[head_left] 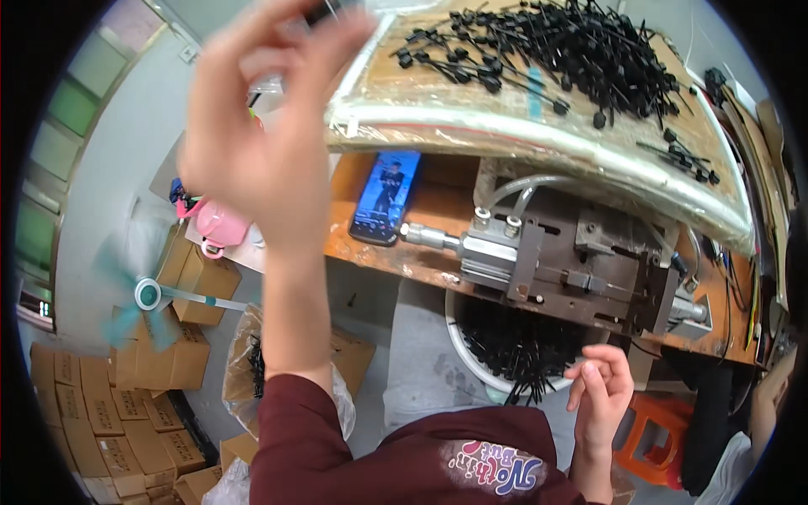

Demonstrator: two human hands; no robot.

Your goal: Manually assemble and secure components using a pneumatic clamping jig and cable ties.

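Observation:
My left hand (244,160) is raised at the upper left, smeared by motion. Its thumb and fingers pinch a small black piece (321,12), cut off by the top edge and too blurred to tell its kind. My right hand (603,389) hovers at the lower right, beside a white tub (459,349) of black thin parts. Its fingers are loosely bent and apart, with nothing seen in them. Ahead stands a metal fixture with a pneumatic cylinder (490,259) and clear hoses. Behind it, a raised film-covered board (471,124) bears a heap of black stick-like parts with knobbed ends (572,50).
A lit phone (387,195) leans on the wooden bench, left of the fixture. Leftward are a pink cup (220,227), a fan (148,293) and stacked cartons (126,421). An orange stool (652,442) stands at right, near another person's arm (773,391).

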